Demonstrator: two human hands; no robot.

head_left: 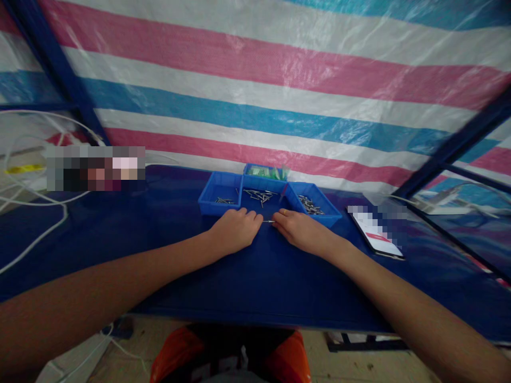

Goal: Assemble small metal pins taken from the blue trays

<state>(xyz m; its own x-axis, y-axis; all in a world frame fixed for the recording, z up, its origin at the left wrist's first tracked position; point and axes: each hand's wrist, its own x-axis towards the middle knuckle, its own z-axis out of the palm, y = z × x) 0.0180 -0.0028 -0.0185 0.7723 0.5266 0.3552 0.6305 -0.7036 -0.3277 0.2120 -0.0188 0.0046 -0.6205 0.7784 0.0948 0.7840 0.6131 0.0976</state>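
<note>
My left hand (236, 232) and my right hand (300, 230) face each other just above the blue table, fingers closed. A thin silvery metal pin (268, 221) spans the small gap between them, pinched at either end. Its exact kind is too small to make out. Beyond the hands lies a loose heap of similar metal pins (260, 197). A left blue bin (213, 207) holds a few pins, and a right blue bin (329, 217) has a larger pile. Behind the heap, a third blue bin (246, 174) contains green and clear plastic pieces.
A phone (382, 246) with a lit screen rests on the table (247, 287) to the right. White cables (56, 226) run over the left side. A striped plastic sheet (255, 101) hangs behind, between dark blue frame posts (447, 151).
</note>
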